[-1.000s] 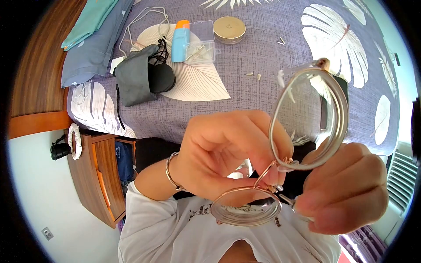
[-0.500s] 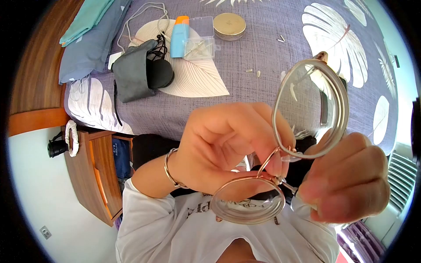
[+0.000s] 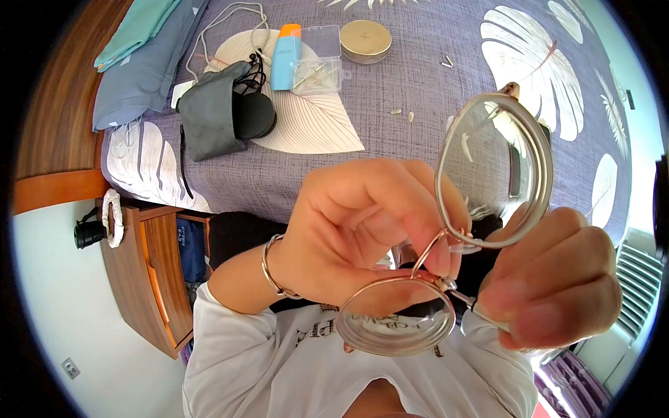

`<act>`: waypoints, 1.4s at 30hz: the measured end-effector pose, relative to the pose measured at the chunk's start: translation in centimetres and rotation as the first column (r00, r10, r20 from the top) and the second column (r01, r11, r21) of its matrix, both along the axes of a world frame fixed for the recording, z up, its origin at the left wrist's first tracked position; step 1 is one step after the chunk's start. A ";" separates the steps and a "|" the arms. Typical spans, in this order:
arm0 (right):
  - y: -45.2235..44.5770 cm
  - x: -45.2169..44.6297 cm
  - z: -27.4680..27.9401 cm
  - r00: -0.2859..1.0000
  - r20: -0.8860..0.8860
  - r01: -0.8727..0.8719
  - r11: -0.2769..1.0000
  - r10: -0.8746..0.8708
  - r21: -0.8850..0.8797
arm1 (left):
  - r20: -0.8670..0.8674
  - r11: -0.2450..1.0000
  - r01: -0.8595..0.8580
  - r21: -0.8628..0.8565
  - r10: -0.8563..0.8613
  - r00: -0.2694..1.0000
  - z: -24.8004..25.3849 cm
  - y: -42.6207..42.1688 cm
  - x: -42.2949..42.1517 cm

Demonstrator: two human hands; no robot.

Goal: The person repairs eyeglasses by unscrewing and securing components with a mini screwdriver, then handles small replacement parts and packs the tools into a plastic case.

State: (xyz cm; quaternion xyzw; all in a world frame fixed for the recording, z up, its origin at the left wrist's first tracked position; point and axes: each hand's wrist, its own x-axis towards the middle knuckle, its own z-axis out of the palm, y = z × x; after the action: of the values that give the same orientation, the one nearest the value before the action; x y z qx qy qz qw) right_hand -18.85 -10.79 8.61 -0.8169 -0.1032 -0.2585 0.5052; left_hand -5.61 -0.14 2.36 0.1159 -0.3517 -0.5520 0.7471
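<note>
A pair of round, thin metal-framed eyeglasses [image 3: 541,174] is held up close to the camera, tilted, with one lens at the upper right and the other lower left. My left hand [image 3: 369,226] is closed on the frame near the bridge, thumb and fingers pinching beside the nose pads [image 3: 465,248]. My right hand [image 3: 557,285] is curled around a small thin screwdriver [image 3: 463,298]. Its metal shaft points left, with the tip at the lower nose-pad mount; whether it sits in a screw cannot be made out. Most of the handle is hidden by my fingers.
On the patterned bedspread [image 3: 404,160] are a dark pouch [image 3: 209,122], a blue bottle with orange cap [image 3: 284,63], a clear plastic case [image 3: 317,75], a round gold compact [image 3: 366,40] and several tiny loose pieces [image 3: 410,117]. Folded cloths [image 3: 139,90] lie at left; a wooden drawer [image 3: 150,279] stands below.
Hardly anything differs. The fingers of my right hand have shifted slightly on the screwdriver, and the eyeglasses have barely moved in my left hand.
</note>
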 end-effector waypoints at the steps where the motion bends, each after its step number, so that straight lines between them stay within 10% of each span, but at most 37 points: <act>1: 0.0 0.0 0.0 1.000 0.000 0.000 1.000 0.000 0.000 | 0.009 1.000 -0.018 -0.010 0.018 1.000 0.0 0.0 0.0; 15: 0.1 0.0 0.3 0.999 -0.043 0.011 1.000 -0.011 -0.010 | 0.084 0.977 -0.147 0.157 0.135 0.987 0.8 0.1 -0.6; 42: 0.7 -0.5 0.3 0.978 -0.042 0.201 0.976 -0.205 -0.085 | 0.111 0.988 -0.129 -0.086 0.138 0.984 -0.3 -0.4 -0.1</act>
State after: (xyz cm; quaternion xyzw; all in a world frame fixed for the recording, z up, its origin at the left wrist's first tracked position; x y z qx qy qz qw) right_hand -19.36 -10.07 8.88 -0.8490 -0.0166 -0.2838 0.4454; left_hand -5.75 -0.58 2.05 0.1419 -0.4078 -0.4785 0.7646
